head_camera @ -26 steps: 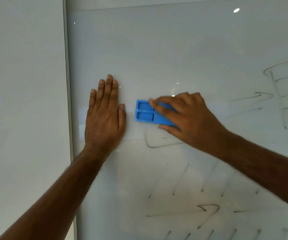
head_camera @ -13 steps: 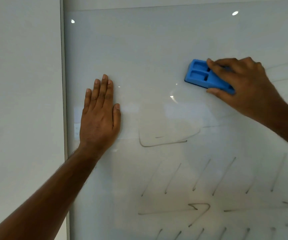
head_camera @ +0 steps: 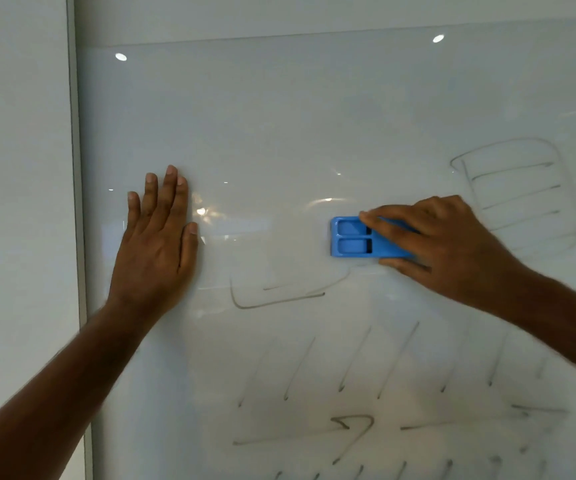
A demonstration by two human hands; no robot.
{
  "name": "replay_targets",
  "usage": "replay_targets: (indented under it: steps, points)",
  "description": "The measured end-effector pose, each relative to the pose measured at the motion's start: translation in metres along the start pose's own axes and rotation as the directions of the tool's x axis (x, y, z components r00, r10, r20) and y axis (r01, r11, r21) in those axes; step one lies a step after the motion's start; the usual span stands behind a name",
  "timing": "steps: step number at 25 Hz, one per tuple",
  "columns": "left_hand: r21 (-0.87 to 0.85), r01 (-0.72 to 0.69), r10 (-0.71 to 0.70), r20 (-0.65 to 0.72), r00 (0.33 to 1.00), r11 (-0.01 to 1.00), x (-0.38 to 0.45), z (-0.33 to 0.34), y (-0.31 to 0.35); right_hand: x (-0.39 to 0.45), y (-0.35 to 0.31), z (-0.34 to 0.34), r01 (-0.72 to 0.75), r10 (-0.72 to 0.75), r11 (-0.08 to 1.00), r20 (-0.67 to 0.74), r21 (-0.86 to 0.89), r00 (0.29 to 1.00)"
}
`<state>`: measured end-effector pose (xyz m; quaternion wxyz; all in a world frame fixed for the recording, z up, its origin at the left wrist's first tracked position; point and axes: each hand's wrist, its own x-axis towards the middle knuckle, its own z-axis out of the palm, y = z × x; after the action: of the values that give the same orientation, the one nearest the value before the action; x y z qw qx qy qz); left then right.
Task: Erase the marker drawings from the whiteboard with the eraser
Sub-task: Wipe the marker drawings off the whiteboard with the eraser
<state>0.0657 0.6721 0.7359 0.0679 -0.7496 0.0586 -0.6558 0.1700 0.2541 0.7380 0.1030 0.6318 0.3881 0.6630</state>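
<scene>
The left hand (head_camera: pixel 156 244) lay flat and spread on the whiteboard (head_camera: pixel 279 133), probably as a brace. The right hand (head_camera: pixel 431 237) pinched the blue eraser (head_camera: pixel 352 237), pressing it flat to the board just above an unerased curved line (head_camera: pixel 272 299).

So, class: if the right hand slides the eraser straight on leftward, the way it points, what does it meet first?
Bare whiteboard first; then, apparently, the left hand flat on it. The right hand holds the eraser.
</scene>
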Motion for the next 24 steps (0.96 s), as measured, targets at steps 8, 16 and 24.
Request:
replay_targets:
  steps: [8,16,24]
  points:
    - [0.008,0.007,-0.007,0.000,1.000,1.000,0.061,0.020,0.059,0.040,0.067,-0.015,-0.314,0.318,0.947,-0.062,0.070,0.946]
    - [0.025,-0.089,0.089,0.004,0.996,0.996,0.078,0.041,0.129,-0.016,0.026,0.002,-0.064,0.066,0.998,-0.060,0.022,0.996]
    - [0.076,-0.080,0.079,0.011,0.997,0.994,0.075,0.046,0.147,-0.040,0.114,-0.020,-0.300,0.303,0.952,-0.040,0.056,0.952]
